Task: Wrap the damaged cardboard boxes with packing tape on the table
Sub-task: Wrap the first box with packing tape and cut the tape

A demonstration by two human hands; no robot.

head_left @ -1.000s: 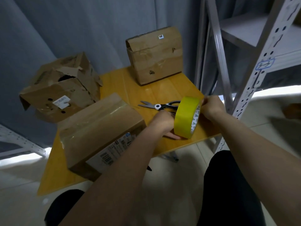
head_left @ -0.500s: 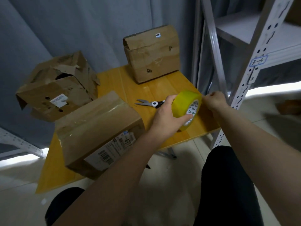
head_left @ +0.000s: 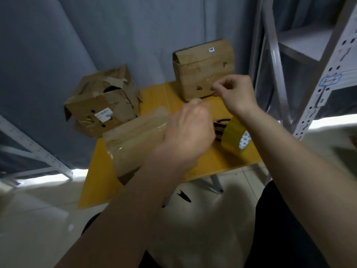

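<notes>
Three cardboard boxes stand on the yellow table (head_left: pixel 218 164): a torn, open one (head_left: pixel 104 106) at the back left, a creased one (head_left: pixel 202 68) at the back, and a near one (head_left: pixel 135 140) with glossy tape over its top. The yellow tape roll (head_left: pixel 234 140) lies on the table at the right, with no hand on it. My right hand (head_left: pixel 234 92) is raised before the back box, thumb and forefinger pinching a faint clear tape strip (head_left: pixel 207 82). My left hand (head_left: pixel 188 130) is held above the near box, fingers curled at the strip's other end.
Scissors (head_left: pixel 220 123) lie beside the roll, mostly behind my left hand. A grey metal shelving rack (head_left: pixel 318 88) stands close on the right, another rack frame (head_left: pixel 40 153) low on the left. A grey curtain hangs behind the table. My dark trouser legs are below.
My left hand has let go of the tape roll, which now lies on the table. Both hands have risen and moved left, toward the boxes, with a tape strip between them.
</notes>
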